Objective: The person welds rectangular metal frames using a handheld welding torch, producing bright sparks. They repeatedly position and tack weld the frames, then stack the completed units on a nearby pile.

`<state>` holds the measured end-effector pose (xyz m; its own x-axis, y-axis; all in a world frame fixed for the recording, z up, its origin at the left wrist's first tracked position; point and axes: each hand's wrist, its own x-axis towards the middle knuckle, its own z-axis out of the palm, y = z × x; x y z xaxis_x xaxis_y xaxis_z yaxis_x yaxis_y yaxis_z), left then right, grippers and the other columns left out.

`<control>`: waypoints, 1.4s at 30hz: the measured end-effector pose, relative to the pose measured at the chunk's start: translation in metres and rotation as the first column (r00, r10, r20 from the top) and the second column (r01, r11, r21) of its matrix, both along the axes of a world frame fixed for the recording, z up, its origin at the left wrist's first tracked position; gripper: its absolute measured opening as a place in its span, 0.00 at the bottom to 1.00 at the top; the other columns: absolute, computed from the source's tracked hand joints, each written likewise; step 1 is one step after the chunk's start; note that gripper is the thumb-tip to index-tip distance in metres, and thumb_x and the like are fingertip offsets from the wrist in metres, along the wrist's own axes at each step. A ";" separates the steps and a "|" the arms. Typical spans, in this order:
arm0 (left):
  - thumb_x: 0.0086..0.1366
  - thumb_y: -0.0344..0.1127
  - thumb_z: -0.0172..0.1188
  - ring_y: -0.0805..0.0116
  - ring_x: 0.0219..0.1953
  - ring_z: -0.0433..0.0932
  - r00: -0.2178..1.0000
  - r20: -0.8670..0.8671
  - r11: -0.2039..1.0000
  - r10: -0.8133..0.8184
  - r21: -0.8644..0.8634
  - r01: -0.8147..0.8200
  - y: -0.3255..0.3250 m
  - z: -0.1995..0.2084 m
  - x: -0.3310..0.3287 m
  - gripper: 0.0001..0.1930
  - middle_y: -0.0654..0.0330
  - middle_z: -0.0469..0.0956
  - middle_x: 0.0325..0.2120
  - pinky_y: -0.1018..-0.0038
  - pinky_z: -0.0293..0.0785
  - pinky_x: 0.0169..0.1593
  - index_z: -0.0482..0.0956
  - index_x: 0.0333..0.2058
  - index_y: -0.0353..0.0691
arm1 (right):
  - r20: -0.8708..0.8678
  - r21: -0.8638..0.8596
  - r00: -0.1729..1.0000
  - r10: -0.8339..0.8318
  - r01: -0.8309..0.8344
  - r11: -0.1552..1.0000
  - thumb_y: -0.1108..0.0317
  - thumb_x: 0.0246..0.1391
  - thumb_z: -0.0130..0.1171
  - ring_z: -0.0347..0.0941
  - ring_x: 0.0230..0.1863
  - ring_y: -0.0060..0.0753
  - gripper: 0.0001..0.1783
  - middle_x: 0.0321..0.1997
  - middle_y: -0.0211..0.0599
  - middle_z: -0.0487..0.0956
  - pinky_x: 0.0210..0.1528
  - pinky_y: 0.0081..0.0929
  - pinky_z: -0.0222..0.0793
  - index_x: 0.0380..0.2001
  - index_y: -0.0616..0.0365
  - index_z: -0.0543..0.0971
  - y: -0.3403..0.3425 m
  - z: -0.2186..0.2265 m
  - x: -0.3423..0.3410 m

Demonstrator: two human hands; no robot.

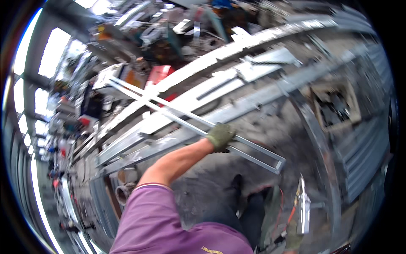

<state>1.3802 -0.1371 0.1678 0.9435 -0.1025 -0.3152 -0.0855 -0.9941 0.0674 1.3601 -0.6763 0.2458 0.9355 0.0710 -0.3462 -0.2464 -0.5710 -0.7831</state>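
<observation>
My left hand (220, 136), in a green work glove, is closed around a long, narrow rectangular metal frame (258, 147). The frame is made of two parallel bars, joined at the near right end. It slants up to the far left, above or across the metal beams. At the lower right, a blurred greenish glove shape (293, 239) looks like my right hand; its fingers cannot be made out. Right beside it is a silver, pointed metal piece (303, 213) with an orange strip (291, 214) along it. Whether that hand grips it is unclear.
Long metal beams (177, 144) run across in front of me. A square box (357, 116) with dark pieces inside stands at right, near corrugated sheets (363, 156). A red box (160, 75) sits beyond the beams. A thin red cord (281, 205) hangs near my legs.
</observation>
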 end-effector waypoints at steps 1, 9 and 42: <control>0.48 0.58 0.80 0.46 0.48 0.79 0.999 0.012 0.999 -0.038 -0.012 0.038 -0.009 0.001 -0.008 0.39 0.50 0.79 0.43 0.52 0.74 0.51 0.74 0.52 0.43 | -0.006 -0.001 1.000 -0.008 0.008 1.000 0.62 0.69 0.65 0.75 0.38 0.25 0.20 0.43 0.31 0.82 0.39 0.29 0.75 0.59 0.60 0.80 -0.005 0.000 -0.003; 0.51 0.69 0.73 0.50 0.52 0.79 0.964 -0.209 0.971 -0.166 0.134 0.196 -0.044 -0.012 -0.006 0.47 0.48 0.79 0.48 0.58 0.73 0.53 0.74 0.58 0.36 | -0.158 0.107 0.964 -0.215 0.233 0.966 0.63 0.70 0.64 0.74 0.39 0.26 0.20 0.46 0.31 0.82 0.40 0.30 0.74 0.60 0.60 0.79 -0.007 0.000 -0.046; 0.48 0.71 0.77 0.46 0.61 0.80 0.972 -0.178 0.982 0.155 -0.080 -0.172 -0.023 0.030 0.101 0.55 0.47 0.82 0.58 0.56 0.76 0.64 0.73 0.68 0.41 | 0.265 0.155 0.964 0.013 -0.056 0.986 0.69 0.62 0.71 0.87 0.44 0.33 0.14 0.42 0.41 0.89 0.46 0.31 0.82 0.49 0.62 0.86 0.043 0.010 0.014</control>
